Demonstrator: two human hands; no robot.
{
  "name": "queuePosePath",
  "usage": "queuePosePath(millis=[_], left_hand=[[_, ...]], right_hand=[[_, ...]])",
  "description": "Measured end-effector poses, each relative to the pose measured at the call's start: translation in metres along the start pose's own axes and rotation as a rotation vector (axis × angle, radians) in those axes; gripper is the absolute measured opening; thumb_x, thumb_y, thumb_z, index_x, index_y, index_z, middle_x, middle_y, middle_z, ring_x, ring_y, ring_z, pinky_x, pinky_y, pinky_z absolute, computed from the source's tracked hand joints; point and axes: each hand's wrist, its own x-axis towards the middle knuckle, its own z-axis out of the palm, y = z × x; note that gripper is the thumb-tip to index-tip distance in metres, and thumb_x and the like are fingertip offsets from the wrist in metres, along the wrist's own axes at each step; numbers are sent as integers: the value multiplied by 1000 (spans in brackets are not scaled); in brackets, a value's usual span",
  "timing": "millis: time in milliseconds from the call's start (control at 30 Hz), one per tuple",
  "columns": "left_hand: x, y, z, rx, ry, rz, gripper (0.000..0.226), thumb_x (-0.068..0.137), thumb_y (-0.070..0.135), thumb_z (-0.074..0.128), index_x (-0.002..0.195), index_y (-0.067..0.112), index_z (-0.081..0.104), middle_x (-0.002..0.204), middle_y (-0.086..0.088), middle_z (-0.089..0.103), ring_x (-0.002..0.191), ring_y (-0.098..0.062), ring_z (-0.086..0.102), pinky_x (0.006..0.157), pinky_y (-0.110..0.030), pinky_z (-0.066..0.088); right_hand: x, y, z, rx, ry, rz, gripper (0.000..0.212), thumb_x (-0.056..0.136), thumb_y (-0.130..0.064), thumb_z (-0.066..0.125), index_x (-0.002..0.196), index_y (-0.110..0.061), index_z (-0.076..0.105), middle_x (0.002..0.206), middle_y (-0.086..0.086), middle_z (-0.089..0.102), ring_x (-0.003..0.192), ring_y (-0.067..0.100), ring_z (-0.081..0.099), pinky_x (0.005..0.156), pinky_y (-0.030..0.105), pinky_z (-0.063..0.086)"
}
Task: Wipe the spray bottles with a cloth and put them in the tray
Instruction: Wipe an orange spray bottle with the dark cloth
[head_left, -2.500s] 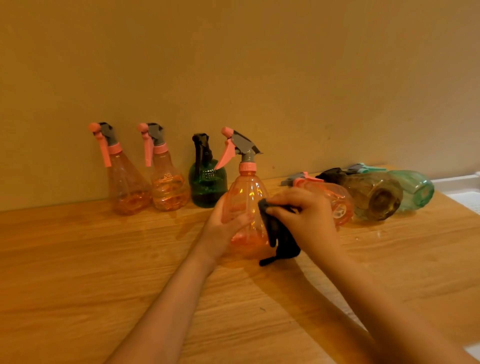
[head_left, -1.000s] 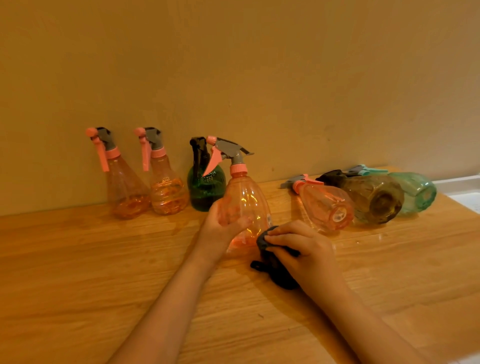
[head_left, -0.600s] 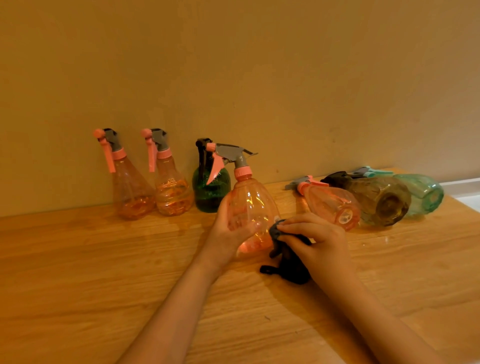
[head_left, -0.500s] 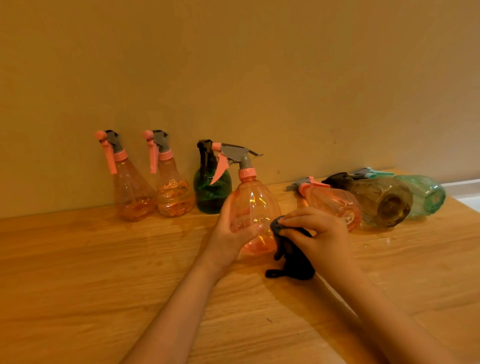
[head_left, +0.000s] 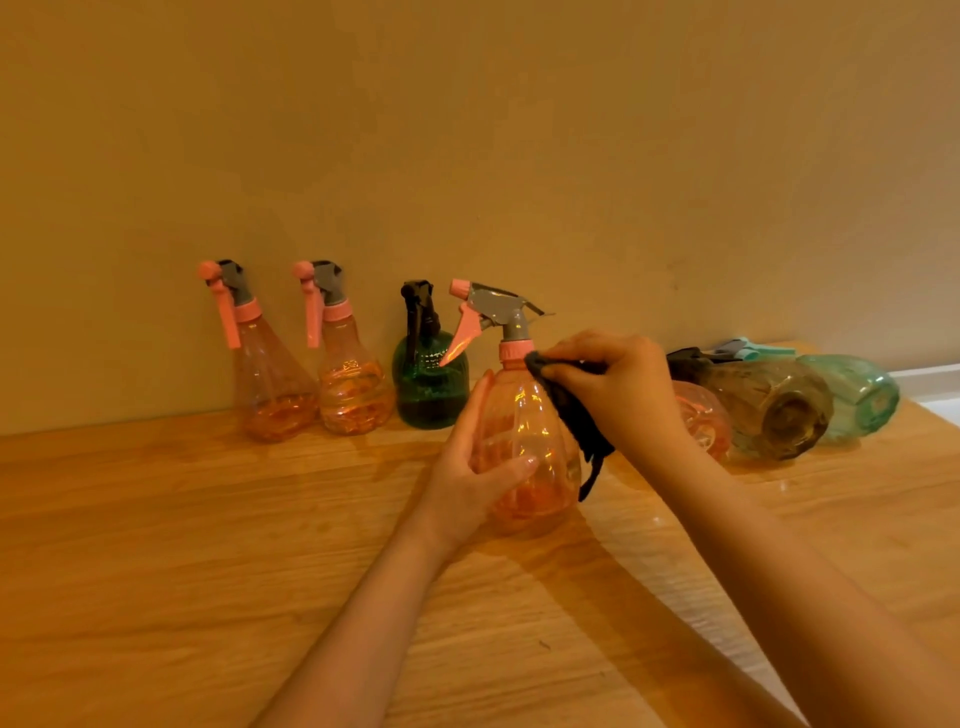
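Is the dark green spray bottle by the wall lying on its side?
No, the dark green spray bottle stands upright by the wall, between two upright orange bottles.

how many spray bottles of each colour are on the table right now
Orange spray bottles: 4
Dark green spray bottle: 1
Brown spray bottle: 1
Pale teal spray bottle: 1
Total: 7 spray bottles

Your right hand (head_left: 621, 387) hid most of the pink bottle (head_left: 701, 423) lying behind it, the tray (head_left: 930, 382) was cut off at the right edge, and both your forearms ran out of the bottom.
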Motion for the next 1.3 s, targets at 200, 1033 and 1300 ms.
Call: queuePosePath(millis=[200, 1033, 1300], left_hand=[[1, 3, 4, 3, 20, 5, 89, 59, 33, 73, 135, 41, 27, 127, 12, 51, 106, 8, 58, 76, -14, 51], [4, -1, 2, 39, 131, 16, 97, 65, 37, 72, 145, 45, 18, 148, 8, 37, 128, -8, 46, 98, -29, 48], [1, 3, 8, 65, 72, 63, 97, 55, 52, 70, 137, 47, 18, 125, 28, 39, 100, 22, 53, 74, -5, 47]], right_hand=[[-75, 26, -3, -37, 42, -101, 30, 68, -2, 77, 86, -24, 69, 83, -15, 65, 84, -1, 62, 75, 8, 46], [-99, 38, 3, -123, 14, -276, 13, 73, -14, 71, 84, -9, 74, 91, -5, 63, 87, 3, 59, 79, 10, 46], [-98, 32, 4, -74, 24, -260, 18, 76, -23, 63, 82, -10, 74, 88, -8, 64, 84, 2, 60, 76, 8, 46]])
